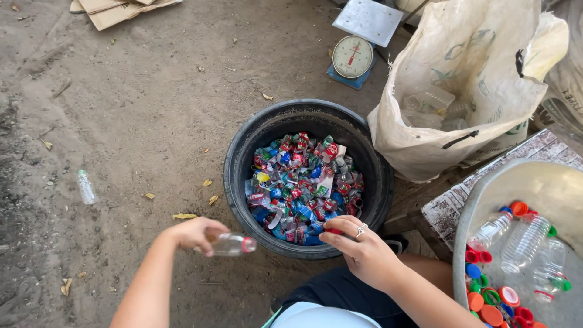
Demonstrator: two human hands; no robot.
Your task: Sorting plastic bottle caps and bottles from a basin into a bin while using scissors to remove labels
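My left hand (195,234) holds 1 small clear plastic bottle (231,245), fingers wrapped tight round its base end. Bottle lies near horizontal, long axis running left to right across the view, tilted slightly down at the cap end. Its red cap (249,245) points right, toward the black tub (238,159). Bottle sits over the dirt ground (133,103), just left of the tub's near rim, not touching it as far as I can tell.

My right hand (358,246) is over the tub's near rim, fingers pinched together on a small red piece (333,231); can't tell what it is. Ring on 1 finger (361,229).

Tub is round, black, filled with a heap of torn bottle labels (303,185), mostly red, blue and green, 1 or 2 yellow.

Right of me, a pale basin (486,188) holds clear bottles (525,240) lying on their sides plus loose caps (495,297), red, orange, green, blue. Basin rests on a patterned surface (449,203).

Behind the tub, a big off-white woven sack (467,79) stands open, clear plastic showing through the side. Next to it a dial scale (353,56) with blue base and flat white pan on top.

1 more clear bottle (86,187) lies alone on the dirt well left of the tub, long axis roughly up-down in the view. Cardboard pieces (118,9) at top left. Dry leaves (182,215) scattered on the ground.
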